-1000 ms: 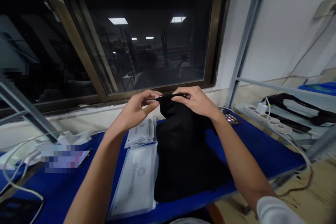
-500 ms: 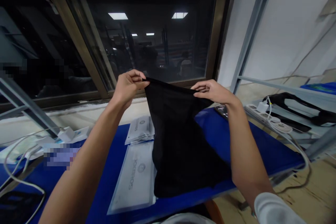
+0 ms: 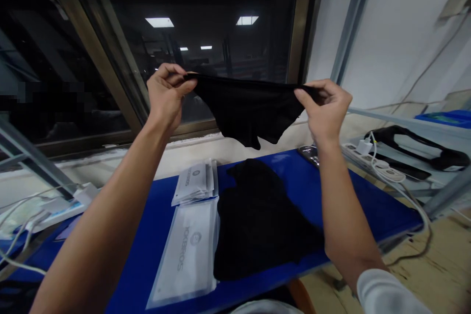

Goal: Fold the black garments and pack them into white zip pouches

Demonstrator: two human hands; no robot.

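Note:
A pair of black briefs (image 3: 253, 105) hangs stretched in the air, its waistband pulled nearly level between my hands. My left hand (image 3: 167, 91) pinches the left end of the waistband between thumb and fingers. The right end is gripped by my right hand (image 3: 326, 108), thumb towards me. Below, apart from the briefs, a heap of black cloth (image 3: 265, 225) lies on the blue table (image 3: 298, 181). Left of the heap are a frosted plastic bag (image 3: 187, 250) with a printed logo and a stack of smaller bags (image 3: 195, 181).
A dark window (image 3: 221, 19) stands behind the table. At the table's back right lies a black phone-like object (image 3: 309, 154). Power strips with white cables (image 3: 382, 169) sit on both sides, the right one beside a black strap (image 3: 423, 147). Metal posts (image 3: 355, 24) flank the table.
Both hands have risen and moved apart, stretching the waistband wider. The briefs now hang clear of the black heap, which shows separately on the table.

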